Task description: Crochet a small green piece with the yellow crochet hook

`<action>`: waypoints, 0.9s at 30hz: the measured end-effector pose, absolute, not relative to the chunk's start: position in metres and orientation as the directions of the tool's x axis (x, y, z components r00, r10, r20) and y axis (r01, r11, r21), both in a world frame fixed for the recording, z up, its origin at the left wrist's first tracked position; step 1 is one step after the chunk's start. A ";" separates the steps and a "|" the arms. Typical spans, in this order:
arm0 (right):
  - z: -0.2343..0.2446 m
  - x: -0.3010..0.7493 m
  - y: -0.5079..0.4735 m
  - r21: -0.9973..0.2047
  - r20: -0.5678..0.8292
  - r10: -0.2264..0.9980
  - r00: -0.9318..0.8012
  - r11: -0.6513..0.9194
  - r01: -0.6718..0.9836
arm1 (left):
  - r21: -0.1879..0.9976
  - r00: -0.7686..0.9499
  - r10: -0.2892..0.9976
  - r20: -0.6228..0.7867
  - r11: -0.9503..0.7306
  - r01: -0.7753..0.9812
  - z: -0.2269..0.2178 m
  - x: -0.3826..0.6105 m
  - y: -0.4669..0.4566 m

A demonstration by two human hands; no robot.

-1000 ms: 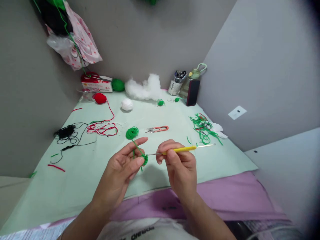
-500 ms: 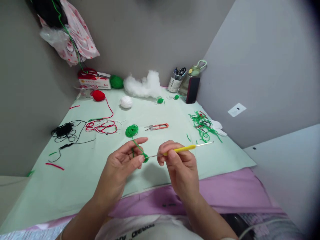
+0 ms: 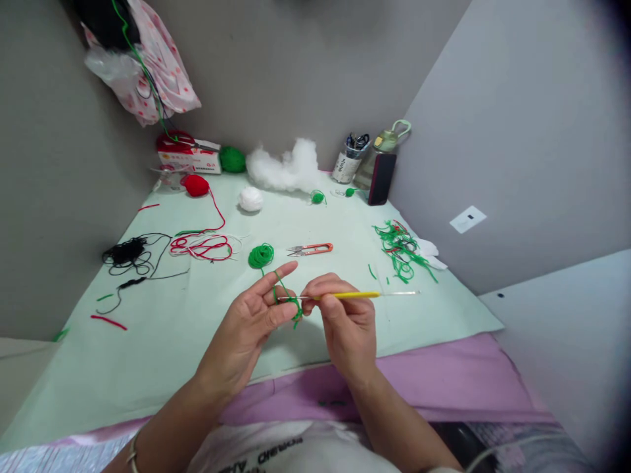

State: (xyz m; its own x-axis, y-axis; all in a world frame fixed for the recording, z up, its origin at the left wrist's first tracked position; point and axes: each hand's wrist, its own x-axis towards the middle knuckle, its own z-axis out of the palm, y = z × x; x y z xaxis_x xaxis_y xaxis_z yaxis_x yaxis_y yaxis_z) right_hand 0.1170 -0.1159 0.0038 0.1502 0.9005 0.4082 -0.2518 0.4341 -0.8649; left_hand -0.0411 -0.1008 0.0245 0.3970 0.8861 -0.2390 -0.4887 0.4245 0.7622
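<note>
Between thumb and fingers, my left hand (image 3: 246, 322) pinches a small piece of green crochet work (image 3: 296, 311), and green yarn loops over its raised index finger. That strand runs back to a coil of green yarn (image 3: 261, 255) on the table just beyond. My right hand (image 3: 345, 322) is closed around the yellow handle of a crochet hook (image 3: 357, 295), held nearly level. The hook's thin metal tip passes by the green work and reaches behind it toward my left fingers. A bare metal end sticks out to the right.
Orange thread snips (image 3: 310, 249) lie beyond my hands. Left are black yarn (image 3: 127, 255), red yarn (image 3: 197, 186) and scissors (image 3: 177, 141) on a box. White stuffing (image 3: 283, 167), a pen cup (image 3: 348, 161), a phone (image 3: 382, 179) and green scraps (image 3: 401, 249) line the back and right.
My right hand has moved left, closer to my left hand, bringing the hook more level with its tip past the green work. My left index finger is raised higher with yarn over it.
</note>
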 end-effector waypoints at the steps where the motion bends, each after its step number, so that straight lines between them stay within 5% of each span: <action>1: 0.005 0.119 -0.115 -0.869 0.357 0.920 0.160 0.390 -0.305 | 0.742 0.445 0.862 -0.243 0.461 -0.487 0.023 -0.042 -0.099; 6: 0.014 0.130 -0.110 -0.845 0.148 0.976 0.157 0.207 -0.492 | 0.665 0.562 0.805 -0.189 0.526 -0.530 0.015 -0.044 -0.095; 10: 0.011 0.130 -0.111 -0.866 0.170 0.984 0.055 0.176 -0.468 | 0.792 0.369 0.911 -0.183 0.359 -0.494 0.017 -0.035 -0.099; 13: 0.002 0.124 -0.115 -0.892 0.443 0.889 0.112 0.450 -0.048 | 0.884 0.183 0.976 -0.116 0.186 -0.429 0.017 -0.028 -0.102; 15: -0.003 0.121 -0.117 -0.720 0.672 0.734 0.098 0.617 0.318 | 0.865 0.171 0.975 -0.143 0.206 -0.457 0.015 -0.026 -0.102; 17: -0.005 0.123 -0.117 -0.557 0.783 0.621 0.032 0.678 0.480 | 0.784 0.269 0.936 -0.225 0.338 -0.521 0.014 -0.026 -0.099; 20: -0.001 0.129 -0.115 -0.659 0.732 0.674 0.099 0.663 0.355 | 0.674 0.387 0.870 -0.305 0.485 -0.557 0.013 -0.028 -0.094; 23: 0.004 0.132 -0.114 -0.810 0.586 0.791 0.177 0.573 0.124 | 0.733 0.267 0.922 -0.280 0.384 -0.562 0.016 -0.026 -0.093; 27: -0.001 0.127 -0.114 -0.717 0.686 0.717 0.122 0.638 0.283 | 0.800 0.149 0.964 -0.221 0.267 -0.537 0.019 -0.016 -0.099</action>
State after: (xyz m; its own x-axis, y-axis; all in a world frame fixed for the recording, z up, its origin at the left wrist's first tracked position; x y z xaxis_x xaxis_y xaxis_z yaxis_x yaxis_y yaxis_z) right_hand 0.1267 -0.1139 -0.0015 0.1215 0.7173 0.6861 0.2830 0.6375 -0.7166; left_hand -0.0158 -0.0988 0.0192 0.1494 0.9638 -0.2208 -0.5370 0.2666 0.8004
